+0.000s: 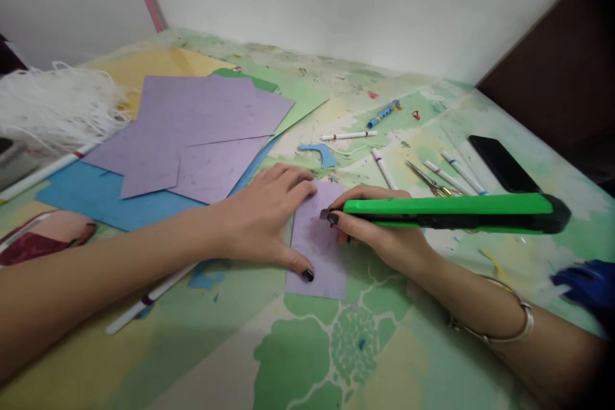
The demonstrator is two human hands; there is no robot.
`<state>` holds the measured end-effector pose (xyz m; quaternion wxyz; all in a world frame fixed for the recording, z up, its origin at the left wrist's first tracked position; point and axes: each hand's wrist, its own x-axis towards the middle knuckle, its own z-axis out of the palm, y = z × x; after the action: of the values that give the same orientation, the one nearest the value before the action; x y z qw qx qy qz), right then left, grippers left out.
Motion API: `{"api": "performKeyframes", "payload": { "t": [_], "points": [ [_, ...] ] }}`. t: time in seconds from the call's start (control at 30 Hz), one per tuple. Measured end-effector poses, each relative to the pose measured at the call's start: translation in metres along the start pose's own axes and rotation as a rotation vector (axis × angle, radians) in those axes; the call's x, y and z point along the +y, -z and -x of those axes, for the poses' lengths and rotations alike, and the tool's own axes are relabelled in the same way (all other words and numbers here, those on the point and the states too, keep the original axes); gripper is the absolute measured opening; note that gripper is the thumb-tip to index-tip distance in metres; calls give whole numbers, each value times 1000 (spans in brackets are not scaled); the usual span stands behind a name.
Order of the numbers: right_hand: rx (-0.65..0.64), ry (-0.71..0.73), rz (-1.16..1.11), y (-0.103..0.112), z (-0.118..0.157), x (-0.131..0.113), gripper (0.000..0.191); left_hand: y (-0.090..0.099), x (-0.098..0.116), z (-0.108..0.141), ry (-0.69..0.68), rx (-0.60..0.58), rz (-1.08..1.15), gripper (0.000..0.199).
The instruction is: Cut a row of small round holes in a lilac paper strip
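Purple paper strip (321,272), 1: on table cover (206,346), separate from purple sheets (211,106); no cut-through visible, work seemingly unfinished | Left hand (257,221): spread, nothing gripped, on strip's edge | Right hand (391,237): gripping green cutter (446,205), blade over strip, contact unclear

1. The left hand (262,221) covers part of the purple strip's (327,269) left edge; faint marks on it are too blurred to read.
2. The green cutter (446,205) hides part of the right hand (394,246).
3. The scissors' (429,180) handles disappear partly behind the cutter.
4. The near-left marker's (158,291) far end is hidden by the left forearm (144,262).
5. White strings (57,106) are cut off at left.
6. The dark blue thing (589,285) at right is too shadowed to identify.
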<state>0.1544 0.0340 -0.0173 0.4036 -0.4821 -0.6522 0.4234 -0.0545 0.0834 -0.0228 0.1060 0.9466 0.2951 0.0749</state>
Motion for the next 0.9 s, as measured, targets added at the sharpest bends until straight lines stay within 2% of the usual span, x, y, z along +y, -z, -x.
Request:
{"api": "performKeyframes", "payload": {
  "t": [0.07,0.13,0.27,0.43,0.9],
  "points": [
    [-6,16,23,1,-2,0,7,-2,10,1,90,27,-9,98],
    [-82,25,58,3,-6,1,6,-4,18,1,153,58,-28,92],
    [-220,-31,83,10,-12,5,9,-6,20,1,137,61,-33,90],
    [-224,-17,113,12,-15,8,12,-4,12,0,126,45,-20,93],
    [-233,0,137,11,-13,6,5,-4,12,-1,128,47,-43,93]
  ]
}}
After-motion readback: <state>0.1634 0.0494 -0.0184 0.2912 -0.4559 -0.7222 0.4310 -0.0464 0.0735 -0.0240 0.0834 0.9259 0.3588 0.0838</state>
